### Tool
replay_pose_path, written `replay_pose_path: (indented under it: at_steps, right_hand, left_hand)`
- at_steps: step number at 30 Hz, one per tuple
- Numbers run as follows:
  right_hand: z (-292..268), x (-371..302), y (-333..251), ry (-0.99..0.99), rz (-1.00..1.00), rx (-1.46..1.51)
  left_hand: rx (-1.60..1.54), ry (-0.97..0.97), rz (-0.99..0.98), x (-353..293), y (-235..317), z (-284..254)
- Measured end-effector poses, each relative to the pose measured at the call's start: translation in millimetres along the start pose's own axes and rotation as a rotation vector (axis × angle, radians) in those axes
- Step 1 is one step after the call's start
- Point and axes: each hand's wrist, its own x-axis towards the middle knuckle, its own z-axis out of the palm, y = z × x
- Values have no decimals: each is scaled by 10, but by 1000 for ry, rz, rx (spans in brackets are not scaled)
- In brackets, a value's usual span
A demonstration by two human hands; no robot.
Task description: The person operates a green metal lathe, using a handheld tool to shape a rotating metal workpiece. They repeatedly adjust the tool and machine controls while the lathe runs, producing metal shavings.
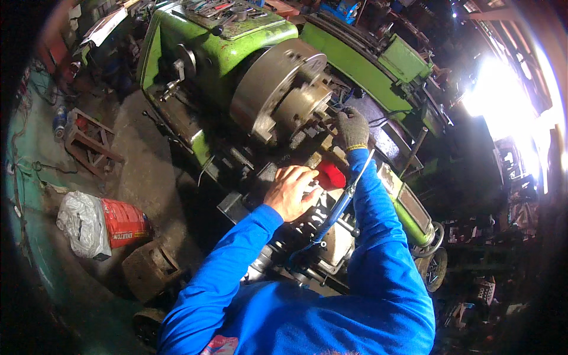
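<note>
A green lathe [242, 38] fills the upper middle, with a large steel chuck [266, 89] gripping a round metal workpiece [305, 106]. My right hand [354, 127], in a grey knit glove, is closed just right of the workpiece; what its fingers hold is hidden. My bare left hand [293, 192] is over the carriage, left of a bright red object [331, 174]. Its fingers and thumb curl around a small part that I cannot make out. A blue tube with a thin pale rod [337, 216] slants between my forearms.
Tools lie on top of the headstock [228, 12]. A handwheel [435, 239] sits at the lathe's right end. On the left floor are a red and white sack [124, 222], a rusty metal frame [92, 142] and a metal block [151, 269]. Strong light enters at right.
</note>
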Motion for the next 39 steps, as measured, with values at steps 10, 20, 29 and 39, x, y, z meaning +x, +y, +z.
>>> replay_pose_path:
  at_steps: [10,20,29,39]
  right_hand:
    - [-33,-124,-205,19,15,-198]
    - [82,-36,43,41,-76,-153]
    - [110,-4,-45,-11,-42,-171]
    - [67,92,31,-50,-53,-189]
  left_hand:
    - [6,22,-2,-25,-20,20]
    - [-15,43,-1,-24,-14,33]
    - [-14,44,3,-15,-40,30]
    - [-26,68,13,-14,-41,48]
